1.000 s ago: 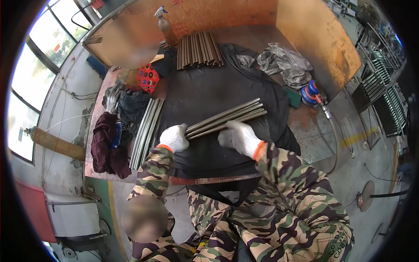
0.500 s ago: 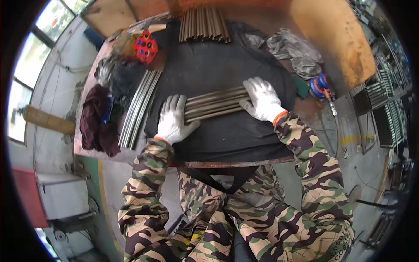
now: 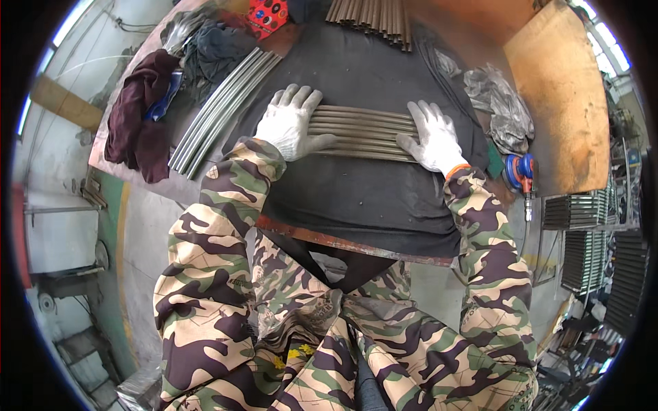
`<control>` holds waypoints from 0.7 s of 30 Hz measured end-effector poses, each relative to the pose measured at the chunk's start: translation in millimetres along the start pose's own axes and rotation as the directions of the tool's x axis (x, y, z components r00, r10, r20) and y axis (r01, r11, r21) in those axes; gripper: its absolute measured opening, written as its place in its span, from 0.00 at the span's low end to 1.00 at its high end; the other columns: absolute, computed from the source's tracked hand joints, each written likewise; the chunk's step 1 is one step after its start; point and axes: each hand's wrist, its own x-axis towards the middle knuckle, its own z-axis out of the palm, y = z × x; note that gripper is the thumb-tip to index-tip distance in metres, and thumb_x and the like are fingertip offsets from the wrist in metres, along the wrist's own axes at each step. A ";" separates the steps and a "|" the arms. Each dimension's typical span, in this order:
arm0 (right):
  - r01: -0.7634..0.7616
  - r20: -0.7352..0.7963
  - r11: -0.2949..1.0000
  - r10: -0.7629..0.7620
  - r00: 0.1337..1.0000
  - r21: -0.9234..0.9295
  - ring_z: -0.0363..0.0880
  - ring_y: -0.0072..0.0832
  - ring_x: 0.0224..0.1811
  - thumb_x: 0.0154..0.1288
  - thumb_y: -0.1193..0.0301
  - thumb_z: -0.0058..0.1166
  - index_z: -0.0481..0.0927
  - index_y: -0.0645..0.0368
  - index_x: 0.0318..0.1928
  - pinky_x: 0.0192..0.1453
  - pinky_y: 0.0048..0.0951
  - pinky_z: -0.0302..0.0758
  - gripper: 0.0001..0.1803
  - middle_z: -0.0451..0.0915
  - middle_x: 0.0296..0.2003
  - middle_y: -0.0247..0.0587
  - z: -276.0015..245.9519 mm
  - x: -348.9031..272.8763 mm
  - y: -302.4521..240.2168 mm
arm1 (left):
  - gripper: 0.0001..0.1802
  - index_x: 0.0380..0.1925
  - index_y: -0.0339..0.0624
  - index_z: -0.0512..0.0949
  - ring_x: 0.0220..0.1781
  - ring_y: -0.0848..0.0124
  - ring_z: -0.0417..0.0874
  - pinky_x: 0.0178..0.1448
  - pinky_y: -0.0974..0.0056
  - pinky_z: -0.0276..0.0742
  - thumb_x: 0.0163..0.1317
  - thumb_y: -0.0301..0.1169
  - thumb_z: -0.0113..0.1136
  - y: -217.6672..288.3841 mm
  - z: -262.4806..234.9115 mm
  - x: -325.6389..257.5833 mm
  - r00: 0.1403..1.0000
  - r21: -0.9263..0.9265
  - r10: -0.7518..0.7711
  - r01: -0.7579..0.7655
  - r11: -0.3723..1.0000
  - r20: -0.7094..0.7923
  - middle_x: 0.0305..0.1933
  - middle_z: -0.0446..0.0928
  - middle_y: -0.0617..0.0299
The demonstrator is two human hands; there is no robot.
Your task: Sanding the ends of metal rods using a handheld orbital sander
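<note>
Several dull metal tubes (image 3: pixel 363 130) lie side by side in a flat row on a black cloth (image 3: pixel 343 77) that covers the table. Both my hands wear white knit gloves. My left hand (image 3: pixel 291 122) rests over the left ends of the row, its fingers stretched out and its thumb along the near side. Over the right ends lies my right hand (image 3: pixel 433 137), also flat with fingers extended. Neither hand is wrapped round a tube, and the palms hide the tube ends.
Shiny silver tubes (image 3: pixel 223 113) lie to the left, beside dark rags (image 3: pixel 219 51) and a maroon cloth (image 3: pixel 147 113). A stack of brown tubes (image 3: pixel 370 24) sits at the far side. On the right are crumpled grey plastic (image 3: pixel 504 109), a blue-and-orange sander (image 3: pixel 519 171) and a wooden board (image 3: pixel 562 103).
My view has turned and shifted. The tubes, slanted and unevenly spaced before, now lie closer to parallel with the table's front edge and more evenly together. Both hands remain at their ends.
</note>
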 end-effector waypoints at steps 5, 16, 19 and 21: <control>0.079 -0.094 0.996 -0.076 0.993 0.030 0.65 0.59 0.80 0.72 0.47 0.65 0.69 0.61 0.78 0.82 0.60 0.62 0.45 0.71 0.76 0.61 2.1 -14.5 1.8 | 0.56 0.74 0.30 0.71 0.82 0.37 0.68 0.85 0.38 0.62 0.57 0.60 0.78 1.7 4.8 -10.8 0.988 -0.056 0.147 -0.149 0.987 -0.048 0.76 0.73 0.36; -0.096 0.324 0.964 0.011 0.946 0.246 0.86 0.52 0.55 0.67 0.58 0.70 0.91 0.56 0.51 0.63 0.46 0.81 0.19 0.87 0.48 0.52 -63.4 34.9 13.8 | 0.61 0.75 0.29 0.71 0.81 0.35 0.67 0.86 0.35 0.58 0.49 0.60 0.81 24.4 7.8 -28.9 0.990 -0.083 0.056 -0.067 0.994 -0.131 0.78 0.70 0.34; -0.163 0.364 0.954 0.063 0.929 0.251 0.86 0.51 0.57 0.68 0.57 0.69 0.89 0.57 0.50 0.62 0.47 0.81 0.18 0.87 0.49 0.52 -54.4 42.4 22.6 | 0.60 0.73 0.30 0.73 0.79 0.35 0.67 0.83 0.35 0.60 0.45 0.57 0.84 27.1 6.1 -28.6 0.979 -0.087 0.070 -0.088 0.992 -0.190 0.76 0.70 0.36; -0.119 0.075 0.973 0.106 0.991 0.200 0.87 0.53 0.55 0.72 0.57 0.68 0.86 0.54 0.52 0.60 0.50 0.82 0.17 0.88 0.48 0.50 -30.6 34.7 21.3 | 0.60 0.73 0.31 0.73 0.80 0.34 0.66 0.84 0.34 0.59 0.45 0.57 0.83 23.6 2.2 -32.8 0.987 -0.121 0.051 -0.070 0.990 -0.151 0.76 0.70 0.36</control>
